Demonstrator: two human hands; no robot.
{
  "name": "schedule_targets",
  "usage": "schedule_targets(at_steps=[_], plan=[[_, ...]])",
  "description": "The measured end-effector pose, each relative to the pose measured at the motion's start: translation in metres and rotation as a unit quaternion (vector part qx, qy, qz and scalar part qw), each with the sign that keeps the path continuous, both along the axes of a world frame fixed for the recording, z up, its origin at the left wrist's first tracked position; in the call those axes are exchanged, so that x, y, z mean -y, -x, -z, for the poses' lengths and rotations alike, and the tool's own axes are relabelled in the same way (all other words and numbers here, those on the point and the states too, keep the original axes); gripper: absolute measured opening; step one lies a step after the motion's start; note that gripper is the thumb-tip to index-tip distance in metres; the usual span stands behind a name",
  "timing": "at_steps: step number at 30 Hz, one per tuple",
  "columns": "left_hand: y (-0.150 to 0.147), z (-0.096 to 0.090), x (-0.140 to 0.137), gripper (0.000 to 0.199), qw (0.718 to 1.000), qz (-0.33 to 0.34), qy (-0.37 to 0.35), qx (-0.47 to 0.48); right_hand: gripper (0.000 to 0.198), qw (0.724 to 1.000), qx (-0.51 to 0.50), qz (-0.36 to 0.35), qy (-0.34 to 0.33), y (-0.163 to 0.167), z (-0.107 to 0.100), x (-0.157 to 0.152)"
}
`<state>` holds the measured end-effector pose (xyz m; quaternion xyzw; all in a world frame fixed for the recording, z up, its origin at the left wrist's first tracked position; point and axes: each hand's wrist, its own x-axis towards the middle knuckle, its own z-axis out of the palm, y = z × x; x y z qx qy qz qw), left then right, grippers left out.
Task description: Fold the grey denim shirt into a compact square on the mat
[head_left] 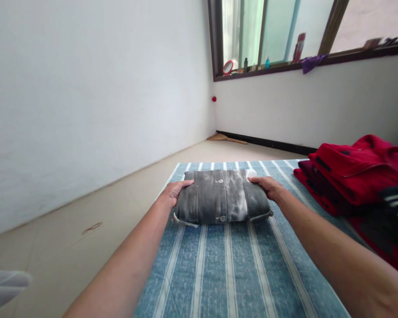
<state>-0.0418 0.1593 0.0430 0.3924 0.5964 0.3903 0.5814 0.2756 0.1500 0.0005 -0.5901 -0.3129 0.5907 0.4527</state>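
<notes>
A folded grey denim jacket (212,198) with white bleached patches and metal buttons forms a compact bundle on the blue striped cloth (215,269). My left hand (178,191) grips its left side, thumb on top and fingers hidden beneath or behind the edge. On the opposite side, my right hand (264,185) holds the jacket the same way, with the thumb over the upper right corner. Drawstring ends stick out at the bundle's two near corners.
Folded red and dark clothes (358,172) are piled at the right. A straw broom (227,139) lies on the floor by the far corner. The windowsill bears a round red mirror (228,67), a purple cloth (311,64) and bottles. A white wall (96,97) rises at left.
</notes>
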Motion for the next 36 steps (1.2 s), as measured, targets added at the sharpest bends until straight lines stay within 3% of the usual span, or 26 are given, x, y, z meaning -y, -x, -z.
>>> schedule_targets(at_steps=[2,5,7,9,12,14,16,17,19,21,25,29,33,36], plan=[[0.001,-0.015,0.010,0.043,0.998,-0.022,-0.053,-0.007,0.021,0.999,0.001,0.008,-0.052,-0.004,-0.012,0.009],[0.003,-0.048,0.041,0.052,0.977,-0.011,-0.212,-0.032,0.029,0.990,-0.013,-0.005,-0.137,-0.016,-0.041,0.037],[0.006,-0.064,0.078,0.066,0.941,0.028,-0.329,-0.074,0.037,0.978,-0.015,-0.027,-0.208,-0.026,-0.056,0.070],[0.012,-0.063,0.126,0.082,0.907,0.045,-0.383,-0.170,0.040,0.953,0.025,-0.048,-0.300,-0.038,-0.058,0.115],[0.025,-0.022,0.209,0.086,0.828,0.045,-0.438,-0.346,0.030,0.920,0.160,-0.086,-0.348,-0.054,-0.030,0.198],[0.034,0.020,0.260,0.073,0.791,0.121,-0.463,-0.381,0.017,0.891,0.250,-0.142,-0.350,-0.061,0.002,0.251],[0.041,0.056,0.297,0.051,0.761,0.131,-0.490,-0.405,0.010,0.865,0.319,-0.185,-0.341,-0.065,0.033,0.292],[0.043,0.068,0.309,0.050,0.751,0.137,-0.494,-0.416,0.014,0.854,0.346,-0.187,-0.341,-0.066,0.045,0.306],[0.045,0.079,0.321,0.055,0.739,0.147,-0.501,-0.426,0.022,0.843,0.380,-0.182,-0.336,-0.068,0.058,0.320],[0.044,0.075,0.321,0.057,0.746,0.159,-0.485,-0.427,0.027,0.842,0.380,-0.189,-0.333,-0.068,0.057,0.321],[0.036,0.056,0.320,0.040,0.770,0.113,-0.450,-0.439,0.027,0.849,0.362,-0.201,-0.329,-0.069,0.037,0.314],[0.026,0.044,0.333,0.025,0.770,0.030,-0.452,-0.449,0.021,0.826,0.427,-0.114,-0.351,-0.059,0.018,0.322],[0.010,0.028,0.344,0.024,0.763,0.026,-0.472,-0.441,0.022,0.779,0.468,-0.082,-0.408,-0.035,-0.003,0.335],[-0.005,0.018,0.346,0.026,0.751,0.028,-0.486,-0.446,0.029,0.789,0.496,-0.055,-0.358,-0.016,-0.015,0.334]])
